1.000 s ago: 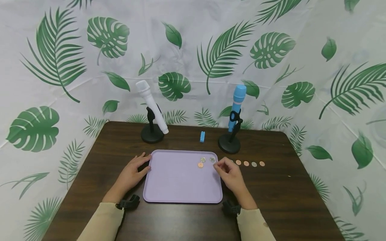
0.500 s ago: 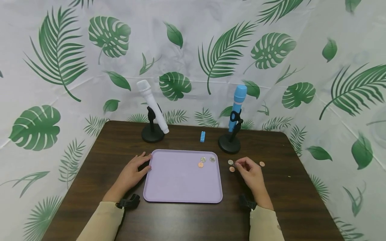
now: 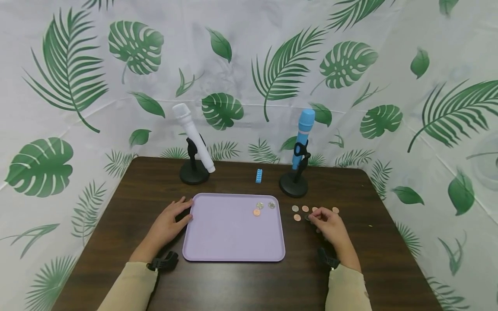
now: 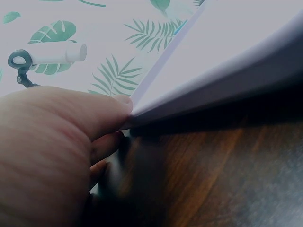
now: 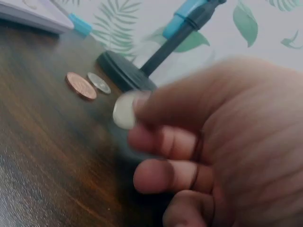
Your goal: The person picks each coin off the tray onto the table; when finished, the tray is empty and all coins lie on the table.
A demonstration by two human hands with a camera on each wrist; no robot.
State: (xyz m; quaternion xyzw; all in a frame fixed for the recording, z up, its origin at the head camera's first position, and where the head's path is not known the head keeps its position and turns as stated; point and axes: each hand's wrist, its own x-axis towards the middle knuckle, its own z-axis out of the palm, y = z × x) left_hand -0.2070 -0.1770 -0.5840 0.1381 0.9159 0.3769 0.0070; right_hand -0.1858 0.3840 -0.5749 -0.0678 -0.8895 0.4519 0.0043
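Note:
My left hand [image 3: 167, 226] lies at the left edge of a lilac tray [image 3: 233, 242], its fingers loosely spread. In the left wrist view its thumb [image 4: 120, 104] touches the tray's rim. My right hand [image 3: 330, 226] is right of the tray, just above the table, and pinches a silver coin [image 5: 124, 111] between thumb and finger. Beside that hand lie a copper coin [image 3: 297, 217], a silver coin [image 3: 295, 208] and another copper coin [image 3: 305, 208]. Farther right, the right hand partly hides more copper coins. Two silver coins [image 3: 260, 205] and one copper coin [image 3: 256, 212] lie on the tray.
Behind the tray stand a white microphone [image 3: 196, 140] and a blue microphone [image 3: 303, 134], each on a black stand. A small light-blue block [image 3: 259, 176] lies between them on the dark wooden table [image 3: 241, 285]. A leaf-patterned cloth hangs behind.
My right hand has moved rightward from the tray's right edge and now holds a silver coin, apparently from the row. A copper coin now shows in front of the row. The left hand stays put.

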